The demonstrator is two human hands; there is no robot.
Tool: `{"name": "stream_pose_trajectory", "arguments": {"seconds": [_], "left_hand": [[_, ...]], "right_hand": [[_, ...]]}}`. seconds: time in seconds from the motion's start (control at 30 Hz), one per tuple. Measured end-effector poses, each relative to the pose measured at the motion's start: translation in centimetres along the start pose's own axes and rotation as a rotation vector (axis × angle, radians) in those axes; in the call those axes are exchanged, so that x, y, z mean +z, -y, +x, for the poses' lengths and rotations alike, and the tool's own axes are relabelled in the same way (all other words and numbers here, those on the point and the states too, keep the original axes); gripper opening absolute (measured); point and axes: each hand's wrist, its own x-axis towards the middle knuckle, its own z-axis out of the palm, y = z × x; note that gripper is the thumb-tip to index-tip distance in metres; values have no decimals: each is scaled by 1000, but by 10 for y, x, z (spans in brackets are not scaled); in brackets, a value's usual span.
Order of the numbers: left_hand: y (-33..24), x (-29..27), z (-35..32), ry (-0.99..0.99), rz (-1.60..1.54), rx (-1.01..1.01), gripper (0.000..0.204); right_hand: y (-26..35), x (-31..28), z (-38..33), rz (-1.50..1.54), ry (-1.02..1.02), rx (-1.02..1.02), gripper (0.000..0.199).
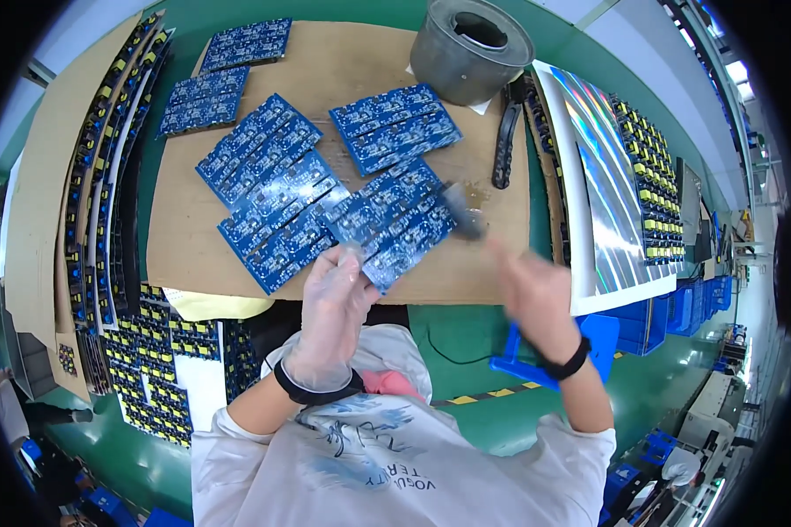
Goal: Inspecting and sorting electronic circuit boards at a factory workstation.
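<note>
My left hand (330,294), in a clear thin glove, is closed on the lower edge of a blue circuit board panel (391,220), which it holds tilted above the cardboard-topped table. My right hand (536,294) is bare, curled and smeared by motion, just right of the panel. A blurred, dark-headed, brush-like tool (466,212) extends from its fingers to the panel's right edge; its exact kind is unclear. More blue panels lie beside and beyond: one at upper right (395,127), two overlapping at left (259,149) (281,224), and two farther back (246,44) (204,101).
A round grey metal pot (470,57) with an opening on top stands at the far right of the cardboard (185,237). A black handled tool (504,145) lies by it. Stacks of boards with yellow parts (650,184) flank both sides. A blue stool (602,347) stands lower right.
</note>
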Motion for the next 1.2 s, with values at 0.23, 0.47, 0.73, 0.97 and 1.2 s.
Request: {"name": "stream_pose_trajectory", "arguments": {"seconds": [0.23,0.47,0.73,0.97,1.2], "left_hand": [[-15,22,-1,-40,-104,-61,29],[-12,7,-6,-36,233,-76,31],[-6,-2,-2,-17,222,-54,31],[-19,6,-12,4,245,-56,33],[-70,-6,-49,77,359,81,32]], "right_hand": [[-9,6,5,-3,-50,5,47],[7,0,49,-15,-47,-78,42],[13,1,54,70,-104,-71,33],[-30,-9,32,-302,-142,263,41],[18,1,47,-351,-193,47,46]]}}
